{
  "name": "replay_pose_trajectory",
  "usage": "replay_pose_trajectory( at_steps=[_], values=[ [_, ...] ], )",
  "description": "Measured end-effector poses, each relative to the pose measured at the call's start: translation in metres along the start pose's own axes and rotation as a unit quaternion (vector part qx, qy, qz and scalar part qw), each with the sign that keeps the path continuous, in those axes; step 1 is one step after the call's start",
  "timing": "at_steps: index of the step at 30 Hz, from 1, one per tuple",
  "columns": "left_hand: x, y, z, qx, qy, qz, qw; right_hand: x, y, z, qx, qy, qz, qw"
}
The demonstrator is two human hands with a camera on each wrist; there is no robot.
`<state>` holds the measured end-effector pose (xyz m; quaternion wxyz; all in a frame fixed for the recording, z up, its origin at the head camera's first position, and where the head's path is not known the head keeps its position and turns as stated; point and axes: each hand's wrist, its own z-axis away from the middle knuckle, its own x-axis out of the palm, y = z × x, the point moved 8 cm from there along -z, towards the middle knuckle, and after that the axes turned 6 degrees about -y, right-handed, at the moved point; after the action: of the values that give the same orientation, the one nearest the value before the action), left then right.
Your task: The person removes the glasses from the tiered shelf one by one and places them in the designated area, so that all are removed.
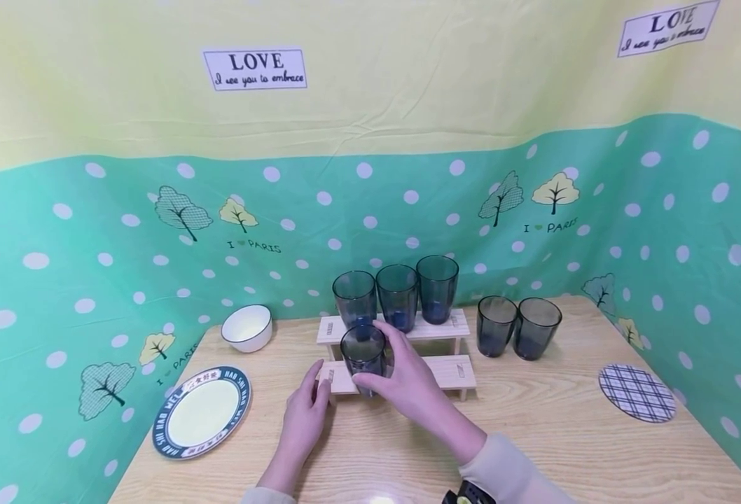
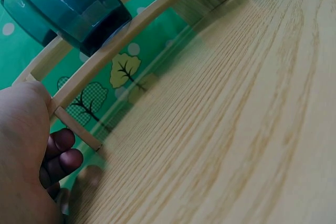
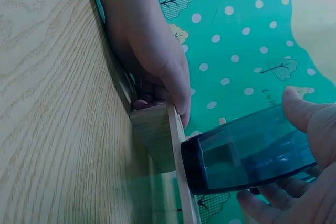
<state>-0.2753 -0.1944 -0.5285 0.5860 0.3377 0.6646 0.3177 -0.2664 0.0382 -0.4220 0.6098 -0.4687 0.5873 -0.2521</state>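
Tumblers of dark glass (image 1: 398, 297) stand three abreast on the upper tier (image 1: 430, 333) of a wooden rack (image 1: 442, 364), and I count that row as done. My work is at the lower tier (image 1: 436, 378). I have the right hand (image 1: 411, 378) clamped round a fourth tumbler (image 1: 364, 353), thumb on one side and fingers on the other, over the left part of that board. From the right wrist view its base meets the wood, leaning a little; I cannot tell whether the board bears its full weight. With the left hand (image 1: 304, 413) I grip the left end of the lower tier, apparently steadying it.

Two matching tumblers (image 1: 495, 325) stand upright on the table (image 1: 377, 448), side by side just right of the rack. By my reckoning, what is left is to settle and release the held glass, then shelve those two; the lower tier seems to have room. A white bowl (image 1: 251, 337), a blue-rimmed plate (image 1: 200, 414) and a checked round mat (image 1: 637, 393) lie well apart, untouched.
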Motion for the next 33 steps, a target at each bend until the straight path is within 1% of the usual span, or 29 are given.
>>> replay_pose_trajectory(
  at_steps=[14, 25, 30, 33],
  values=[
    [0.0005, 0.0001, -0.0002, 0.003, 0.002, -0.003, 1.0000, -0.0001, -0.0014, -0.0027, -0.016, 0.023, 0.001, 1.000],
    [0.0003, -0.0003, -0.0003, -0.005, -0.001, -0.002, 1.0000, 0.0017, -0.0044, -0.0049, -0.020, 0.032, 0.018, 0.999],
    [-0.0002, -0.0007, -0.0009, -0.004, -0.001, -0.001, 1.0000, -0.0002, -0.0068, -0.0031, -0.027, 0.040, 0.028, 0.998],
    [-0.0005, -0.0001, -0.0012, -0.002, 0.000, 0.000, 1.0000, -0.0022, -0.0067, -0.0003, -0.022, 0.041, 0.028, 0.999]
  ],
)
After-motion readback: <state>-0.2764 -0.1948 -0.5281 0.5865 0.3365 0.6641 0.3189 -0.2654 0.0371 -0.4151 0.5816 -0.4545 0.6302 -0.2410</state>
